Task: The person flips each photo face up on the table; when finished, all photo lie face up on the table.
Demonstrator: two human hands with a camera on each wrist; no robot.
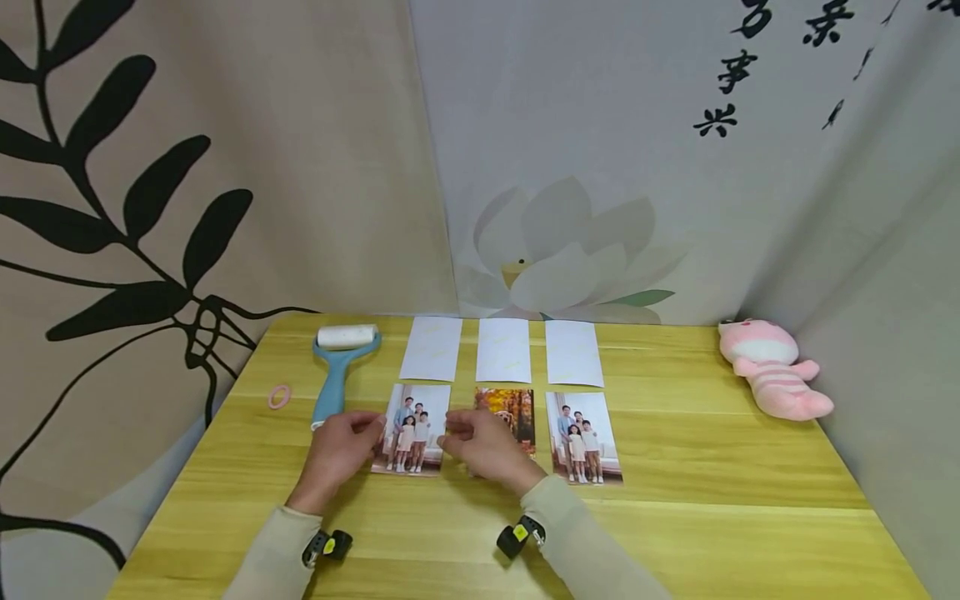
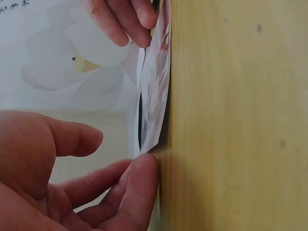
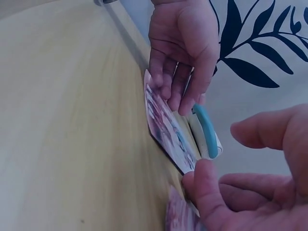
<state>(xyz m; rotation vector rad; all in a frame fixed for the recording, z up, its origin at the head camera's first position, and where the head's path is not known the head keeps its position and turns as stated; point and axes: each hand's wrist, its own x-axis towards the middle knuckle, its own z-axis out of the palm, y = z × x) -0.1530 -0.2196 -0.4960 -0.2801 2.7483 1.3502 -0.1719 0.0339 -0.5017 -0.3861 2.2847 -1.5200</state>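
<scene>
A family photo print [image 1: 411,429] lies face up on the wooden table between my two hands. At its left edge are the fingertips of my left hand [image 1: 341,452], the thumb held apart from the fingers in the left wrist view. My right hand [image 1: 487,446] touches the opposite edge with its fingertips, and its thumb also stands off the print in the right wrist view. Partly hidden under the right hand is an autumn-coloured photo [image 1: 517,408]. Another family photo [image 1: 585,437] lies to the right of it.
Behind the photos, white sheets [image 1: 431,348], [image 1: 503,350], [image 1: 574,353] lie in a row. A blue-handled roller [image 1: 333,383] and a pink ring [image 1: 279,397] are at the left. A pink plush toy [image 1: 776,371] lies by the right edge. Curtains enclose the table [image 1: 712,533].
</scene>
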